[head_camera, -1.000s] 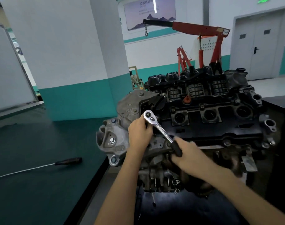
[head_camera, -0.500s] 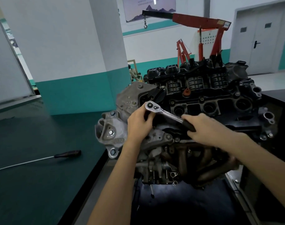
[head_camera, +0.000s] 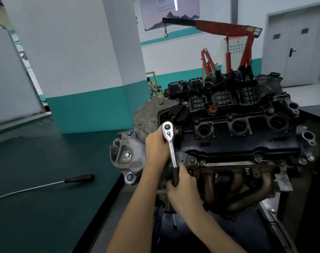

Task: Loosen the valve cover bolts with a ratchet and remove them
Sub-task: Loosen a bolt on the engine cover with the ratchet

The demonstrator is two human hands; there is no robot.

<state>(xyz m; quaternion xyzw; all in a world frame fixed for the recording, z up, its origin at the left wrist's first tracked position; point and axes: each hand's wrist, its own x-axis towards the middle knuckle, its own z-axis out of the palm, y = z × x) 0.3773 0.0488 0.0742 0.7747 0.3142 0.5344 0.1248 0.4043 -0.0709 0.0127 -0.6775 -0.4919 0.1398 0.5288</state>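
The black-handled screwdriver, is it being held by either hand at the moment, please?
No, the screwdriver lies on the green bench, while the left hand and right hand hold the ratchet.

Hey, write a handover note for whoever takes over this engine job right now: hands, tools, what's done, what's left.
Left hand: grips the ratchet at its head, at the left end of the valve cover.
Right hand: grips the ratchet's black handle, which points towards the person.
Hidden: the socket and the bolt under the head.
Done: no removed bolts in view.
Left: bolts sit along the cover's rim; loosen and remove each.
A screwdriver lies on the table.
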